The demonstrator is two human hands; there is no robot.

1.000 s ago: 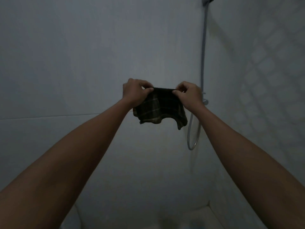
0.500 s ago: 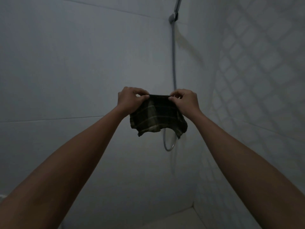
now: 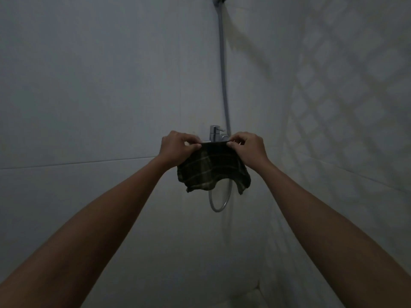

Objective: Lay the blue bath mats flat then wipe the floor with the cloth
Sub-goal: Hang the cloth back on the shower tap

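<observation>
A dark checked cloth (image 3: 212,170) hangs in front of the wall in a dim shower corner. My left hand (image 3: 178,148) pinches its upper left corner and my right hand (image 3: 250,147) pinches its upper right corner, so the top edge is stretched level between them. The cloth's lower edge droops loose and uneven. Both my arms reach forward at about chest height. No blue bath mat is in view.
A chrome tap (image 3: 215,132) sticks out of the wall just behind the cloth's top edge. A shower hose (image 3: 222,63) runs down the corner and loops below the cloth. Plain tiled wall (image 3: 89,96) on the left, diamond-patterned wall (image 3: 344,96) on the right. A strip of floor (image 3: 244,301) shows below.
The cloth stays stretched between both hands. The view has swung, so the hose now sits behind the cloth and the tap shows above its top edge.
</observation>
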